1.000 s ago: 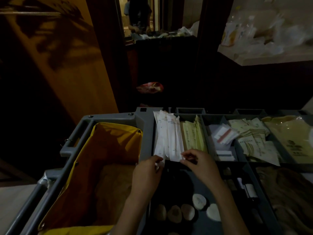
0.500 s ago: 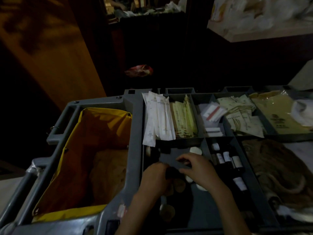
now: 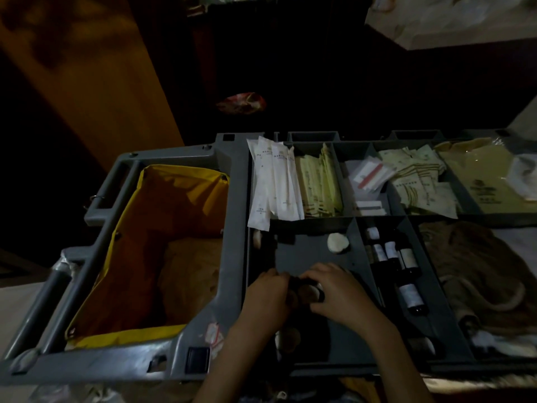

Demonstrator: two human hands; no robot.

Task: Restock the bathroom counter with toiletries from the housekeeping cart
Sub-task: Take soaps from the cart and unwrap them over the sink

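The grey housekeeping cart (image 3: 232, 257) stands below me in dim light, its top tray split into compartments. Both my hands are down in the near left compartment, close together. My right hand (image 3: 340, 298) curls round small round soaps (image 3: 309, 292). Against the same cluster, my left hand (image 3: 266, 295) has its fingers curled on it. Another round soap (image 3: 338, 242) lies loose further back. The bathroom counter (image 3: 450, 24) shows pale at the top right, with blurred items on it.
The back compartments hold white long packets (image 3: 273, 181), pale green sachets (image 3: 319, 184) and folded packets (image 3: 421, 184). Small dark bottles (image 3: 389, 254) lie right of my hands. A yellow bag (image 3: 180, 199) hangs at the cart's left. A wooden door (image 3: 96, 68) stands far left.
Both hands left the white long packets and came down toward me into the soap compartment, then closed on the round soaps. My view tilted downward.
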